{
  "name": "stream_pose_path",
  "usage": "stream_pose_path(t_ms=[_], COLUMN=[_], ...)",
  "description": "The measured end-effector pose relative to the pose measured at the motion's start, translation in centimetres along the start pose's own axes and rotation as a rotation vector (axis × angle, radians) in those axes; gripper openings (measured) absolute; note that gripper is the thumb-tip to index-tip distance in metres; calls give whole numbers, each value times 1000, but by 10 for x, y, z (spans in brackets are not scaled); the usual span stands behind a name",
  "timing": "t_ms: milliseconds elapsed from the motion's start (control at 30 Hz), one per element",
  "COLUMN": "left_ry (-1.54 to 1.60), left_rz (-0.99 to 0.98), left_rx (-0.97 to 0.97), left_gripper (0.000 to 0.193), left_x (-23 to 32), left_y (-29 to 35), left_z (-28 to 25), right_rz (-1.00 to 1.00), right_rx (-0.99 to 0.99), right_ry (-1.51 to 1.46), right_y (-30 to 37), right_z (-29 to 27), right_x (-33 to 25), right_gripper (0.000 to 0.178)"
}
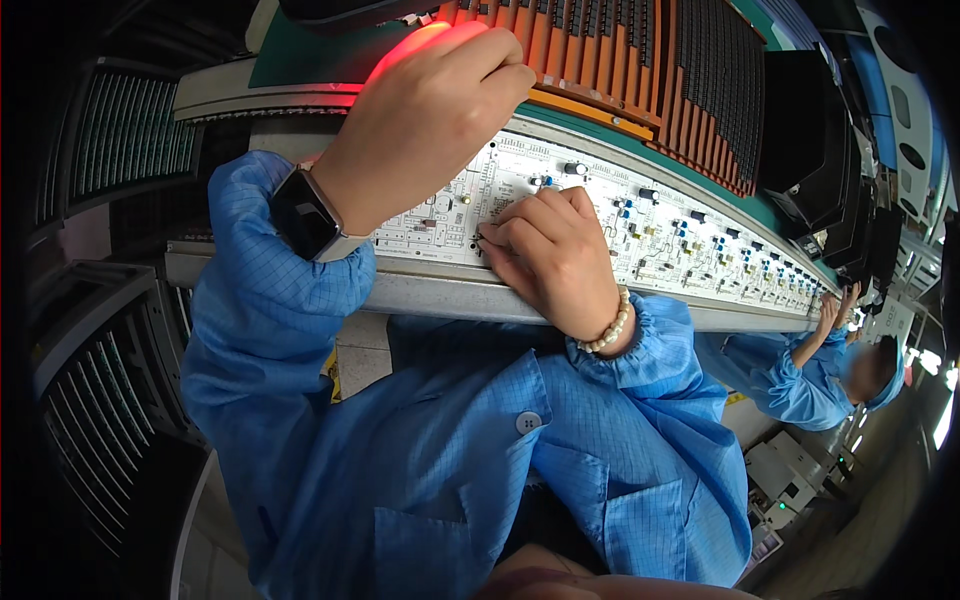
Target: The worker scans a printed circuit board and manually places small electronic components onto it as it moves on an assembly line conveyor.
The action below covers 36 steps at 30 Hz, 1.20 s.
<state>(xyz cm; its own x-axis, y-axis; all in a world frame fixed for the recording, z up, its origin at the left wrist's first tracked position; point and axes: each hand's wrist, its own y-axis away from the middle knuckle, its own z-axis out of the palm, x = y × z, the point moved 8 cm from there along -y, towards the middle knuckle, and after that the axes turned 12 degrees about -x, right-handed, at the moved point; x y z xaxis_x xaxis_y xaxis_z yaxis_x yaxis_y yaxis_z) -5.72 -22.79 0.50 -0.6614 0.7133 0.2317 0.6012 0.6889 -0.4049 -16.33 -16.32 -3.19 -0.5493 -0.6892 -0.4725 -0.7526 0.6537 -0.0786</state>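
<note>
My left hand (440,115) reaches over the far side of the line, its fingers curled together at the front of an orange parts rack (590,65). Red light falls on its fingers, and their tips are hidden. A white circuit board (445,240) lies below, fitted with dark cylinders and small blue parts. My right hand (555,250) rests low over this board with its fingers bent and drawn together, close to the board's surface. Whatever either hand pinches is out of sight. More populated white boards run on to the right.
A metal rail (450,285) borders the boards on my side. Dark slotted racks (135,135) stand at the left, another (100,430) lower down. Black rows of bins (715,90) continue the parts rack. Farther right, a co-worker in blue (800,385) handles the same line.
</note>
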Motion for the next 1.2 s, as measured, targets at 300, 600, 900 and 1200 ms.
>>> stream_pose_path(t_ms=[300, 600, 900, 1200], left_ry=[-7, 18, 81, 97], left_rz=[11, -6, -3, -117], left_rx=[17, 1, 5, -311], left_gripper=[16, 16, 19, 15], left_x=[0, 0, 12, 28], left_y=[0, 1, 8, 54], left_z=[0, -1, -17, 2], right_rz=[19, -18, 9, 264], right_rx=[-14, -139, -94, 238], right_ry=[2, 191, 186, 72], right_y=[-4, -1, 19, 82], right_z=[-2, 1, -16, -58], right_x=[0, -17, -12, 34], right_gripper=[19, 21, 43, 43])
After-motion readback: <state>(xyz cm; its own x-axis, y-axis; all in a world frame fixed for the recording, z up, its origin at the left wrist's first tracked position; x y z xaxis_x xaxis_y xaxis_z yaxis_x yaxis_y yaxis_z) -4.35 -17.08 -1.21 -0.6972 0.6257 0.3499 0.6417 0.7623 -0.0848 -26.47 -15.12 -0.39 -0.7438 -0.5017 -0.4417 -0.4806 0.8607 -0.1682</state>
